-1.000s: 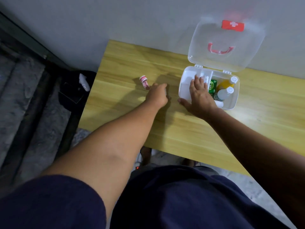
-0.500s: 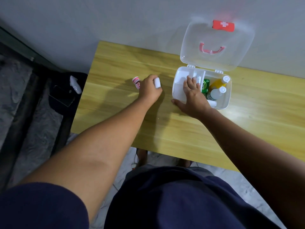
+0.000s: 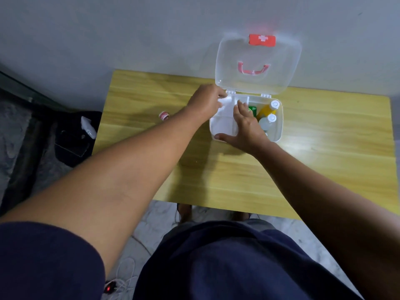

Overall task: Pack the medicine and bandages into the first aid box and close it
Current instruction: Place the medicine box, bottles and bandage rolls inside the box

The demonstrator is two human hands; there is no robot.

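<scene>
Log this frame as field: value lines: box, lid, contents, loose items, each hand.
box: first aid box on wooden table
lid: lid open, upright
contents: yellow bottle, clear bottle, green pack
loose items: small red-white roll on table
left hand: left hand holding white item at box's left rim
right hand: right hand resting on box

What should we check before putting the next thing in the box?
1. Clear plastic lid open and upright: ok.
2. Right hand steadying the white first aid box: ok.
3. Left hand over the box's left compartment with a small white item: ok; item released: cannot tell.
4. Small red-and-white roll packed: not ok, it lies on the yellow wooden table.
5. Bottles inside: ok.
</scene>
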